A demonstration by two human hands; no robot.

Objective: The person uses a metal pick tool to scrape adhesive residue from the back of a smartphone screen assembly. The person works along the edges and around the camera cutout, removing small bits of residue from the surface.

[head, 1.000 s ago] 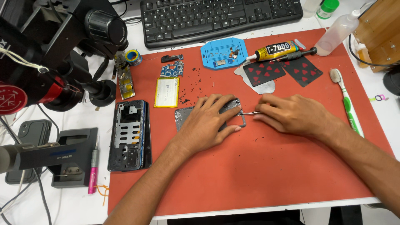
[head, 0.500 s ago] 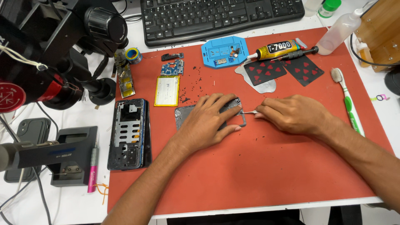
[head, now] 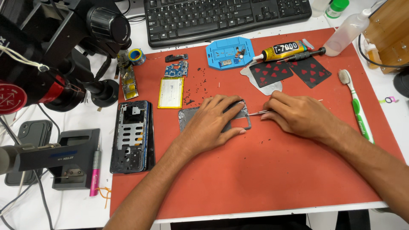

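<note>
Tweezers sit pinched in our right hand, their tips touching the right edge of the grey phone back panel. Our left hand lies flat on that panel, fingers spread, pressing it onto the red mat. Left of the panel lies the black phone frame, above it the yellow battery, and right of it the green toothbrush.

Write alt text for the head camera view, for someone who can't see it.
On a red mat, the left hand presses down a grey phone back panel while the right hand works tweezers at its edge. A stripped phone frame, battery and keyboard lie around.
</note>
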